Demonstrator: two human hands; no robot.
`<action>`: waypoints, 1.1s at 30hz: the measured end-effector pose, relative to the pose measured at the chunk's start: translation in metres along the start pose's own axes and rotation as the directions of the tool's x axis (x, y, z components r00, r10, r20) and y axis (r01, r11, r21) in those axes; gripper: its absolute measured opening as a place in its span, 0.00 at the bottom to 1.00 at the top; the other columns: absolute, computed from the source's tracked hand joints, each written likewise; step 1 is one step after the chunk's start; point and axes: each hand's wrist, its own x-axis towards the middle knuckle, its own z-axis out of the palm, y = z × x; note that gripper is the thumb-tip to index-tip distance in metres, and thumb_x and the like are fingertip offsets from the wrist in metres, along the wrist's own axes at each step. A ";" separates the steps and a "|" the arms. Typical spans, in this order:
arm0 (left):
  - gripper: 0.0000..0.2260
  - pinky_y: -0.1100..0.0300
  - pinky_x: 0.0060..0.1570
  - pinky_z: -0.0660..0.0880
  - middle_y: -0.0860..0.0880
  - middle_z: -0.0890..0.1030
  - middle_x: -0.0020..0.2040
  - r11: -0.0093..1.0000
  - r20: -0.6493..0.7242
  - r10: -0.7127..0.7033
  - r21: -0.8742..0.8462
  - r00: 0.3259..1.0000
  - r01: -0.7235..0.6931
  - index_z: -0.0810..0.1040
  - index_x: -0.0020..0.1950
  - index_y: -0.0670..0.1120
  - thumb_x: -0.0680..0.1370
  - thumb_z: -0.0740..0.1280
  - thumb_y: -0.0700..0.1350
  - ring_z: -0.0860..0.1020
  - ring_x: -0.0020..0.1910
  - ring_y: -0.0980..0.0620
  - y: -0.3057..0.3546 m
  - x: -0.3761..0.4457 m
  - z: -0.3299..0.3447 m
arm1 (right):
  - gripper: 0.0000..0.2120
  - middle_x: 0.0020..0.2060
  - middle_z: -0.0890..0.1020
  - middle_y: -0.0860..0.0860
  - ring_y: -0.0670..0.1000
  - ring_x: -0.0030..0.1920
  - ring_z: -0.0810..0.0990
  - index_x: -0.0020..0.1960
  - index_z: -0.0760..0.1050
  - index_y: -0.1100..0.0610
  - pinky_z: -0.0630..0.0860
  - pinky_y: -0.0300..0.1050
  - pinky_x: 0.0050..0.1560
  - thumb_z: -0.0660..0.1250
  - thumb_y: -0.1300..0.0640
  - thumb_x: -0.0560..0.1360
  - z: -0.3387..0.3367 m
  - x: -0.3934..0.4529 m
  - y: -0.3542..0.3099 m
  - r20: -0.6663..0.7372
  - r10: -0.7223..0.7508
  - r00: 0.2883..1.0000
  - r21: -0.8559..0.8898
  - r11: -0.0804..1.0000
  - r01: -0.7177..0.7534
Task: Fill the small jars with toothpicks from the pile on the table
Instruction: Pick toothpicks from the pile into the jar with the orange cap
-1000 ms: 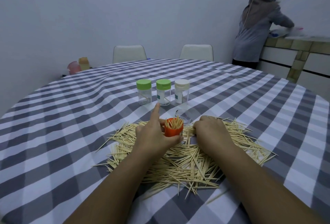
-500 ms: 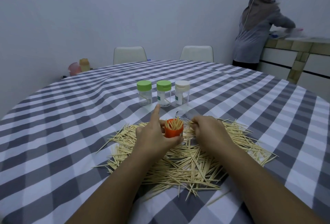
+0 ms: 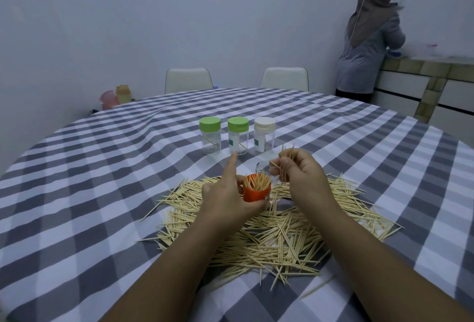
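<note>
A wide pile of toothpicks (image 3: 277,234) lies on the checked tablecloth in front of me. My left hand (image 3: 225,193) grips an orange jar (image 3: 256,193) packed with upright toothpicks, index finger pointing up. Just right of it, my right hand (image 3: 300,170) is raised above the pile and pinches a small bundle of toothpicks (image 3: 284,165). Behind stand three capped jars: two with green lids (image 3: 210,138) (image 3: 238,139) and one with a white lid (image 3: 264,138). A clear object (image 3: 261,166), partly hidden, sits between the hands and the jars.
The round table (image 3: 102,180) has a grey and white checked cloth. Two white chairs (image 3: 188,80) (image 3: 284,78) stand at its far side. Pink and yellow containers (image 3: 115,97) sit far left. A person (image 3: 369,39) stands at a counter (image 3: 431,65) at back right.
My right hand has lifted off the pile with a bundle of toothpicks pinched in it. My left hand still holds the orange jar in place.
</note>
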 end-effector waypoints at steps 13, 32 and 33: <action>0.50 0.58 0.56 0.55 0.59 0.76 0.59 1.000 0.030 -0.001 -0.002 1.000 0.001 0.43 0.77 0.60 0.67 0.76 0.58 0.64 0.66 0.48 0.006 -0.004 0.001 | 0.07 0.40 0.80 0.52 0.48 0.40 0.81 0.49 0.73 0.57 0.74 0.39 0.35 0.56 0.63 0.81 0.003 0.005 -0.001 -0.033 0.206 0.978 0.476 0.863 -0.166; 0.51 0.56 0.58 0.57 0.59 0.77 0.59 1.000 0.036 0.008 -0.005 0.999 -0.008 0.43 0.77 0.60 0.66 0.76 0.59 0.65 0.66 0.48 0.006 -0.004 0.001 | 0.09 0.39 0.79 0.53 0.47 0.38 0.76 0.49 0.72 0.58 0.75 0.43 0.45 0.55 0.66 0.81 0.004 0.005 -0.004 -0.014 0.190 0.982 0.561 0.814 -0.149; 0.51 0.56 0.58 0.57 0.59 0.77 0.59 1.000 0.036 0.010 -0.005 0.999 -0.010 0.43 0.77 0.60 0.66 0.76 0.59 0.66 0.66 0.48 0.006 -0.005 0.001 | 0.09 0.39 0.79 0.53 0.47 0.38 0.76 0.50 0.72 0.58 0.76 0.43 0.45 0.55 0.66 0.81 0.004 0.006 -0.004 -0.025 0.184 0.983 0.574 0.808 -0.136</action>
